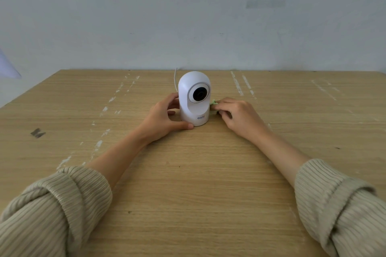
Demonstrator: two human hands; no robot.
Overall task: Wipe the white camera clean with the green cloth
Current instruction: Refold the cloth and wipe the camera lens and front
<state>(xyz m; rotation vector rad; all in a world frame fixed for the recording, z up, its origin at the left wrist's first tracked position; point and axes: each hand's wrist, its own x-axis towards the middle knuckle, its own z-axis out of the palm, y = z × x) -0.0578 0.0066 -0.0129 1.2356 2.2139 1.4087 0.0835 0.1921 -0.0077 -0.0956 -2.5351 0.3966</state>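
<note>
The white camera [194,98] stands upright in the middle of the wooden table [188,183], its dark lens facing me and blue lettering on its base. My left hand [165,117] cups its left side, thumb against the base and fingers behind it. My right hand [236,115] is just right of the camera, fingers closed on the green cloth [214,102]. Only a small bunched bit of cloth shows between my fingertips and the camera's right side; whether it touches the camera I cannot tell.
A thin white cable [175,79] rises behind the camera toward the table's far edge. A pale wall [188,16] stands right behind the table. White scuff marks streak the tabletop, and a dark mark [37,132] lies at the left.
</note>
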